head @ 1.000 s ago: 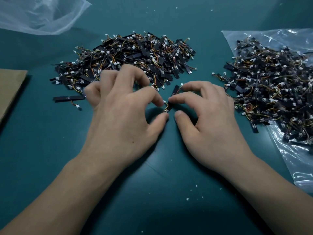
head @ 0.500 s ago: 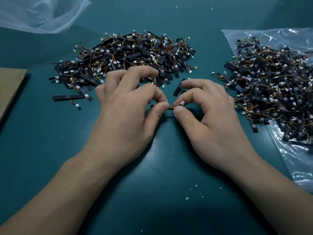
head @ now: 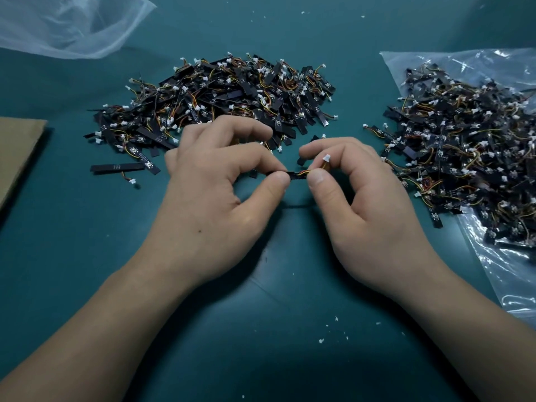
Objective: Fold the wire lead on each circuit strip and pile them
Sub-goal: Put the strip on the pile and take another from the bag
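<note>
A short black circuit strip [head: 296, 174] lies level between my two hands above the green table. My left hand [head: 214, 204] pinches its left end between thumb and forefinger. My right hand [head: 365, 210] pinches the orange and red wire lead [head: 314, 169] at the strip's right end, and the lead's white connector [head: 327, 158] sticks up by my forefinger. A big pile of strips [head: 226, 103] lies behind my left hand. A second heap of strips [head: 470, 152] rests on a clear plastic bag [head: 510, 274] at the right.
A loose strip [head: 117, 168] with its lead lies apart at the left of the big pile. A cardboard sheet [head: 17, 152] sits at the left edge, a crumpled clear bag [head: 69, 24] at the far left. White crumbs [head: 333, 329] dot the near table.
The strip has turned from standing on end to lying level between my thumbs. My right fingers have bent the lead back, so the white connector now points up.
</note>
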A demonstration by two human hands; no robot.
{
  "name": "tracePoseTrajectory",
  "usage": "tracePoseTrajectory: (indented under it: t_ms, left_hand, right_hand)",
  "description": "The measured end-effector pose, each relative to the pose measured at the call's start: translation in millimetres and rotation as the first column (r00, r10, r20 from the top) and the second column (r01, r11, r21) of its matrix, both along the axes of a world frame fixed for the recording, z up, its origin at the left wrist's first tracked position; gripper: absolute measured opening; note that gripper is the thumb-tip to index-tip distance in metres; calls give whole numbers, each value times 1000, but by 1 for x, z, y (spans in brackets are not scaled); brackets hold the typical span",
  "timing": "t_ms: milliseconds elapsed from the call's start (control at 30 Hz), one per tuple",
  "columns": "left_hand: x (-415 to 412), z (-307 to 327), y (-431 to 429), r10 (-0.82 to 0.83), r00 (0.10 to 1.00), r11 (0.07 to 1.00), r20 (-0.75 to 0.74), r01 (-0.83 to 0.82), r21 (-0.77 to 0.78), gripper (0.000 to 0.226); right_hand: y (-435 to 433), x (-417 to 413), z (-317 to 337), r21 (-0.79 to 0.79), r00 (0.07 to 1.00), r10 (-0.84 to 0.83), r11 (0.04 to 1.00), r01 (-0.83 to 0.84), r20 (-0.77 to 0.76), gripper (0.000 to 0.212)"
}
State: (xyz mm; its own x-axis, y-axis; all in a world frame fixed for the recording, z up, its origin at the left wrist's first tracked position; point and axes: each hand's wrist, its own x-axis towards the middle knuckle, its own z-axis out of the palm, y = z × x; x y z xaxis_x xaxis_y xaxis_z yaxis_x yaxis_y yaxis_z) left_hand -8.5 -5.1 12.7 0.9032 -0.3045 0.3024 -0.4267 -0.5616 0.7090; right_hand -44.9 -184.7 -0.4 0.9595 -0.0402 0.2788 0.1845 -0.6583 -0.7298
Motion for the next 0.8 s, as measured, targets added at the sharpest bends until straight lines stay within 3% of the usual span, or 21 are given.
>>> tracePoseTrajectory:
  t_ms: [133, 333, 500, 800]
  left_hand:
    - [1, -2, 1, -7, 999, 993, 45, 13, -117, 10]
    - [-1, -5, -2, -12, 1000, 982, -23, 7, -187, 17]
    - [-4, -4, -2, -100, 995, 986, -20, 96, -133, 15]
    - [-3, -6, -2, -77, 997, 991, -13, 75, -111, 17]
  right_hand:
    - [-1, 0, 1, 57, 1000, 28, 998, -27, -9, 11]
    - [-4, 0, 1, 147, 998, 51, 988, -45, -32, 24]
    - [-2, 0, 1, 165, 999, 30, 986, -23, -36, 22]
    - [-3, -1, 1, 171, 999, 10, 985, -1, -50, 21]
